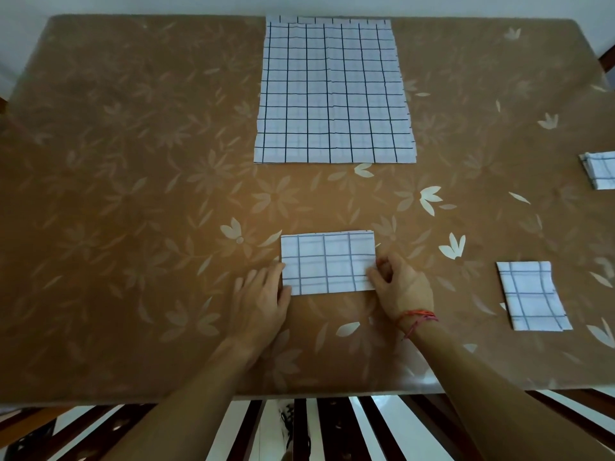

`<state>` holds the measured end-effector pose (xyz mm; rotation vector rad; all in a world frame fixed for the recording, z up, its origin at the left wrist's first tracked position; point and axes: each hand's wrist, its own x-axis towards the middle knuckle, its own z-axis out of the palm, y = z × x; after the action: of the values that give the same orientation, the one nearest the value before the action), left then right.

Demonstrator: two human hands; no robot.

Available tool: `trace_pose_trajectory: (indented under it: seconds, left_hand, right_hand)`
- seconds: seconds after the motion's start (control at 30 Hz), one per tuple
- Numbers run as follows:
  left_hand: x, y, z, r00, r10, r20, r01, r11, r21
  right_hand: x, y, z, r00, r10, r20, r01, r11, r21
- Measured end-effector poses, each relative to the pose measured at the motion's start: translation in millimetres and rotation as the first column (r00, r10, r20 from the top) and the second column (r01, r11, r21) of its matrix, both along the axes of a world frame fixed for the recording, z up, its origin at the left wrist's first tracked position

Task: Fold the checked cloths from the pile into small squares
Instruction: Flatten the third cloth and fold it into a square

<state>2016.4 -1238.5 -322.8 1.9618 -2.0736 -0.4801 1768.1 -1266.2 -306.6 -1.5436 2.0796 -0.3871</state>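
Note:
A white cloth with blue checks, folded into a rectangle (327, 262), lies near the front of the table. My left hand (261, 299) rests flat with straight fingers at the cloth's left edge and lower left corner. My right hand (397, 287), a red thread round its wrist, pinches the cloth's right edge with curled fingers. The pile of unfolded checked cloths (332, 91) lies spread flat at the back centre.
A folded checked square (530, 296) sits at the right, and another folded stack (600, 169) lies at the far right edge. The table (133, 194) has a brown floral cover. Wooden chair slats (332, 427) show below the front edge.

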Motion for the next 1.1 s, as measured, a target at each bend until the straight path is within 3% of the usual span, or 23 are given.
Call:
trace_pose_trajectory:
  seconds: [0.27,0.33,0.43,0.6,0.77,1.1]
  left_hand:
    - [8,-2,5,0.993,-0.079,0.084,0.086,0.993,-0.085]
    - [10,-7,7,0.986,-0.144,0.086,0.152,0.984,-0.091]
    - [13,-16,7,0.955,-0.258,0.143,0.269,0.961,-0.065]
    - [18,-24,1,0.918,-0.336,0.212,0.346,0.938,-0.013]
    - [19,-25,-10,0.909,-0.336,0.247,0.349,0.937,-0.008]
    - [18,-23,-10,0.889,-0.359,0.285,0.37,0.929,0.016]
  right_hand:
    - [8,0,14,0.999,0.004,-0.045,-0.006,0.999,-0.035]
    - [18,1,16,0.988,0.11,-0.11,-0.126,0.981,-0.149]
    - [43,-2,13,0.915,0.329,-0.233,-0.389,0.873,-0.295]
    - [84,-14,0,0.761,0.577,-0.296,-0.636,0.753,-0.167]
    - [93,-23,-16,0.614,0.696,-0.373,-0.761,0.647,-0.045]
    - [67,-24,-25,0.611,0.685,-0.396,-0.719,0.69,0.084]
